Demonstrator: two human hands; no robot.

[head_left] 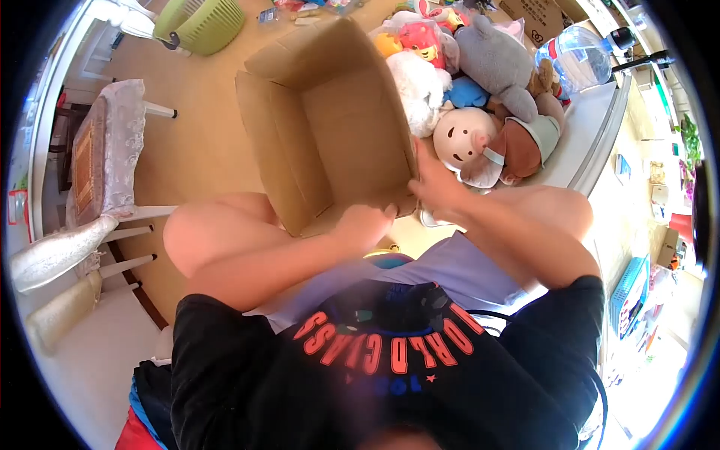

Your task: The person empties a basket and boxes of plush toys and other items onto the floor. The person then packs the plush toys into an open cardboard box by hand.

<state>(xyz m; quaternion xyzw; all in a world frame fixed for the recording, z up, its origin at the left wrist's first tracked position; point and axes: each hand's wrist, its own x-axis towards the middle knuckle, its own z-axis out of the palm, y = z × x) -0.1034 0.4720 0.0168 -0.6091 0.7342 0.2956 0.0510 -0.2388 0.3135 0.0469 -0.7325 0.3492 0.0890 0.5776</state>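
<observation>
An opened cardboard box [352, 142] stands tilted between my knees, its brown inside facing me and nothing visible in it. My left hand [365, 227] is closed on the box's near edge, thumb toward the right corner. At the right side wall, near that same corner, my right hand [437, 182] grips the cardboard, with its fingers pointing up along the outside. Parts of both hands' fingers are hidden. Just beyond my right hand lies a round cream plush head [459, 137] with a pink nose.
Piled plush toys, including a grey one [495, 64] and a white one [412, 90], lie right of the box. A large water bottle [581, 60] is behind them. A green basket [199, 26] stands far left, and a cloth-covered chair [120, 142] at left.
</observation>
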